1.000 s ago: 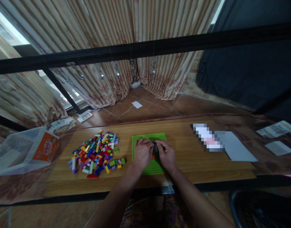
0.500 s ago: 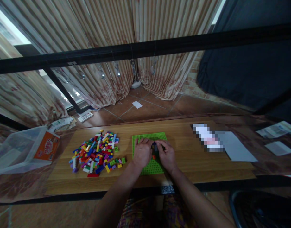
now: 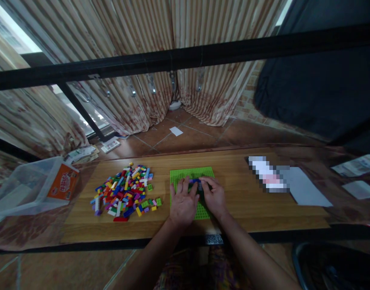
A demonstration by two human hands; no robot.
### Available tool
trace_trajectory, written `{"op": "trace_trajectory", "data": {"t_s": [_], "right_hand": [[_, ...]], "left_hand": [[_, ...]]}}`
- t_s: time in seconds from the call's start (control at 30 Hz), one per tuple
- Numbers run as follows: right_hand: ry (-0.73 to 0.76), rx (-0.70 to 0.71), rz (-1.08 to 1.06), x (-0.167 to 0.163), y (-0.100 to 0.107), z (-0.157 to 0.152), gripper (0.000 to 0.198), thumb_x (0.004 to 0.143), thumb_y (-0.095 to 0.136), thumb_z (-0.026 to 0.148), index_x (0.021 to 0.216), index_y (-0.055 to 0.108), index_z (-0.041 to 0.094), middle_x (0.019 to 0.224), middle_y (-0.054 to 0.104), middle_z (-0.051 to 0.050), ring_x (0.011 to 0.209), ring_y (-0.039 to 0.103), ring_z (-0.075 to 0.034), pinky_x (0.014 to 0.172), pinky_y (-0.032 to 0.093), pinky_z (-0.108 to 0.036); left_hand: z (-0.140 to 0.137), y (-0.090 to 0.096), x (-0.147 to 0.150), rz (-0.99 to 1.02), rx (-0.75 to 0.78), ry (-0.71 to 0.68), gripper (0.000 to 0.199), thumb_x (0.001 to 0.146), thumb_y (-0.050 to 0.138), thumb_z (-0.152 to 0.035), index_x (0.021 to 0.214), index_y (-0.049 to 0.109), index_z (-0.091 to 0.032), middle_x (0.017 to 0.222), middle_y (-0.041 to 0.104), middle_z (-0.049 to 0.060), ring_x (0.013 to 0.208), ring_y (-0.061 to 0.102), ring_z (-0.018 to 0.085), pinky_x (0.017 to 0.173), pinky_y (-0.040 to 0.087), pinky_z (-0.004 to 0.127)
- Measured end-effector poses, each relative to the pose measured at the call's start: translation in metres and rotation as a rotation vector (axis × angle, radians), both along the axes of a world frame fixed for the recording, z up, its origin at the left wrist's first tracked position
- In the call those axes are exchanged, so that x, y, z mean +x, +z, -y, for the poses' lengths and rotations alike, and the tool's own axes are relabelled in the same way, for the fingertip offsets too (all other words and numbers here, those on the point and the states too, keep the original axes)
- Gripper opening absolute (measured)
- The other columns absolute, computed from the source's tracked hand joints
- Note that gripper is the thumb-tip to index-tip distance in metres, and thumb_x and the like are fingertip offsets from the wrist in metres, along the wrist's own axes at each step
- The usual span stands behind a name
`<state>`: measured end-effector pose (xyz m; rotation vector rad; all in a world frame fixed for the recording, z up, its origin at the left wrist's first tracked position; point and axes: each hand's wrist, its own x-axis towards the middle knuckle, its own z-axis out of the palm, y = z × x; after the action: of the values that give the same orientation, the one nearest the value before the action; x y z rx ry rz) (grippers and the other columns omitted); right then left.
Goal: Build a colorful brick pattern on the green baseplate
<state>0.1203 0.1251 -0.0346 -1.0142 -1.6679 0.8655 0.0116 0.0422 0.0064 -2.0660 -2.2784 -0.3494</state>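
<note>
A green studded baseplate (image 3: pixel 178 174) lies on the wooden board, partly covered by both hands. Dark blue toy bricks (image 3: pixel 195 181) sit on its middle, between my fingertips. My left hand (image 3: pixel 184 203) rests over the plate's left half, fingers stretched out and apart, its fingertips at the bricks' left end. At their right end, my right hand (image 3: pixel 214 196) has thumb and forefinger closed on a blue brick. How far the bricks reach beneath my fingers is hidden.
A heap of mixed toy bricks (image 3: pixel 124 189) lies left on the wooden board (image 3: pixel 251 215). Beyond it stands a clear plastic box (image 3: pixel 30 189) with an orange label. White paper (image 3: pixel 307 187) and a pixelated object (image 3: pixel 267 173) lie right. A black rail (image 3: pixel 160 60) crosses ahead.
My left hand has flattened, its fingers now spread forward over the plate. The blue bricks show more plainly between the hands, while the orange-red piece seen earlier is covered. The view has shifted slightly.
</note>
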Motion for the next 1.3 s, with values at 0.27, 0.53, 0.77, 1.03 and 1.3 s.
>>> {"op": "trace_trajectory", "data": {"t_s": [0.27, 0.53, 0.77, 1.03, 1.3], "right_hand": [[0.015, -0.007, 0.022, 0.002, 0.001, 0.001, 0.025, 0.089, 0.050, 0.034, 0.092, 0.072, 0.022, 0.094, 0.070, -0.007, 0.093, 0.062, -0.022, 0.089, 0.048, -0.040], [0.042, -0.021, 0.033, 0.004, 0.001, 0.001, 0.026, 0.088, 0.050, 0.036, 0.093, 0.072, 0.022, 0.095, 0.071, -0.008, 0.092, 0.063, -0.022, 0.089, 0.048, -0.041], [0.044, -0.014, 0.056, 0.005, -0.002, 0.001, 0.027, 0.088, 0.051, 0.037, 0.091, 0.072, 0.021, 0.094, 0.071, -0.008, 0.091, 0.063, -0.022, 0.087, 0.048, -0.040], [0.043, 0.013, 0.071, 0.006, -0.006, 0.000, 0.027, 0.087, 0.051, 0.038, 0.090, 0.072, 0.021, 0.094, 0.071, -0.008, 0.090, 0.063, -0.022, 0.087, 0.048, -0.041], [0.031, 0.022, 0.083, 0.006, -0.006, 0.001, 0.028, 0.087, 0.050, 0.039, 0.090, 0.072, 0.021, 0.093, 0.070, -0.007, 0.090, 0.063, -0.022, 0.086, 0.048, -0.041]], "left_hand": [[-0.003, 0.001, 0.004, -0.068, -0.037, -0.048, 0.045, 0.093, 0.041, -0.039, 0.132, 0.052, -0.019, 0.144, 0.045, 0.013, 0.134, 0.035, 0.033, 0.108, 0.020, 0.068], [-0.007, 0.003, 0.007, -0.141, -0.075, -0.112, 0.047, 0.091, 0.045, -0.035, 0.132, 0.051, -0.013, 0.142, 0.046, 0.018, 0.135, 0.034, 0.034, 0.109, 0.019, 0.067], [-0.010, -0.002, 0.007, -0.167, -0.077, -0.173, 0.045, 0.092, 0.036, -0.023, 0.132, 0.050, -0.009, 0.141, 0.046, 0.019, 0.133, 0.035, 0.032, 0.109, 0.022, 0.064], [-0.002, -0.001, 0.008, -0.044, -0.067, -0.089, 0.051, 0.091, 0.044, -0.038, 0.135, 0.046, -0.012, 0.145, 0.041, 0.018, 0.137, 0.030, 0.034, 0.109, 0.020, 0.066], [0.049, -0.003, -0.004, 0.177, 0.089, 0.103, 0.051, 0.089, 0.050, -0.037, 0.137, 0.042, -0.021, 0.145, 0.041, 0.013, 0.133, 0.036, 0.030, 0.109, 0.028, 0.060]]}}
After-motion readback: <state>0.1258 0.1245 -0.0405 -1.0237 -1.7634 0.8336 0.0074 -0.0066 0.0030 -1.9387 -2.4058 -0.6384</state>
